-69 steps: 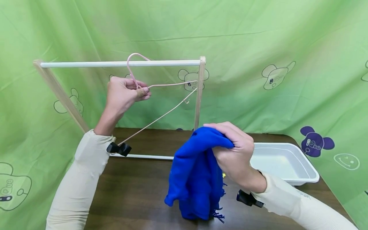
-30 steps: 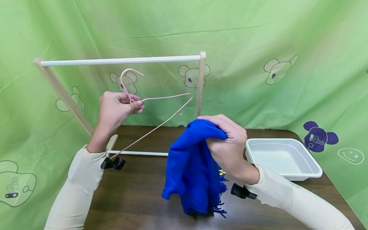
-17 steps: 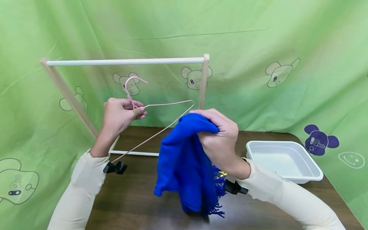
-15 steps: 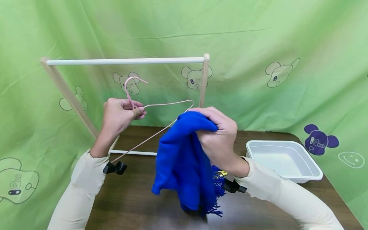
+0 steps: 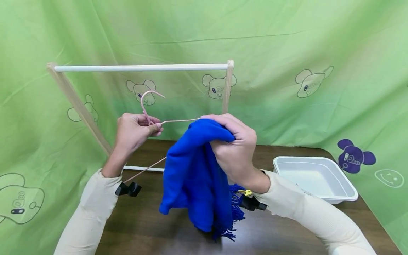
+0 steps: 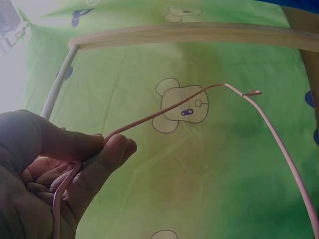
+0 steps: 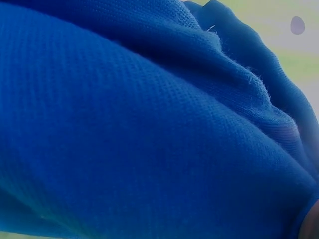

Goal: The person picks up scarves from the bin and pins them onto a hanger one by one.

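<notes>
Your cloth (image 5: pixel 197 170) is of one plain, strong blue, and your hanger (image 6: pixel 226 85) is pale pink. You have a green curtain (image 5: pixel 271 46) with printed animal heads, a white tray (image 5: pixel 315 180), and a dark brown counter (image 5: pixel 140 219).

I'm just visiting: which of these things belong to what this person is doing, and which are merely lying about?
Belongs to the job:
pink hanger, pinched by the left hand
blue fringed cloth, gripped by the right hand
rack, probably, standing behind

Apparently just lying about:
white tub, touched by neither hand
small yellow thing, partly hidden
</notes>
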Demonstrator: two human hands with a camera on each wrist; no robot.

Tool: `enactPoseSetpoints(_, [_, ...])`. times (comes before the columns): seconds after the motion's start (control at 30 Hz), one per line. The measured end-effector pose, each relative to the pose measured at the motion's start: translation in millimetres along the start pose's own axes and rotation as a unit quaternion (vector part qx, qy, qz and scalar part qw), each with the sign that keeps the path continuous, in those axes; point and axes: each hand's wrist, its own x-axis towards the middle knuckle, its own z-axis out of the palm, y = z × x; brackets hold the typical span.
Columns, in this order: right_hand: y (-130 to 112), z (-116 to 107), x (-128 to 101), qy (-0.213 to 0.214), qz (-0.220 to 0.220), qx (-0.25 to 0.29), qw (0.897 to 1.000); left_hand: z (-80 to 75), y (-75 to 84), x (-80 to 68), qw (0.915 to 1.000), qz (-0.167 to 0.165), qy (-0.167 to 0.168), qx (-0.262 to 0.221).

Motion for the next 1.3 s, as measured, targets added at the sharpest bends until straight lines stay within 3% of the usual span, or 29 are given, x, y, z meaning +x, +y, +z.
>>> enactPoseSetpoints(0.6, [-9.4,20.9,7.1,0.000,0.004,0.036,0.999,2.5,-12.0,-5.3,0.9993,0.006,-0.002,0.038])
enactPoseSetpoints(0.7, [-9.8,25.6,7.7,-0.001,0.007,0.045,0.999,2.2,-14.6,-6.6,0.9967,0.024,0.012,0.076])
enactPoseSetpoints(0.9, [-5.1,33.2,7.3,-0.014,0.007,0.044,0.999,-0.4,-17.1,-9.1,0.9838,0.075,0.048,0.156])
enactPoseSetpoints(1.17, [16.3,40.8,-2.0,-0.021,0.042,0.000,0.999,-2.8,-14.0,-14.1,0.9850,0.080,0.041,0.147])
enactPoseSetpoints(1.3, [26.5,45.1,-8.2,-0.021,0.071,-0.021,0.997,-1.9,-12.0,-17.7,0.9884,0.067,0.032,0.132])
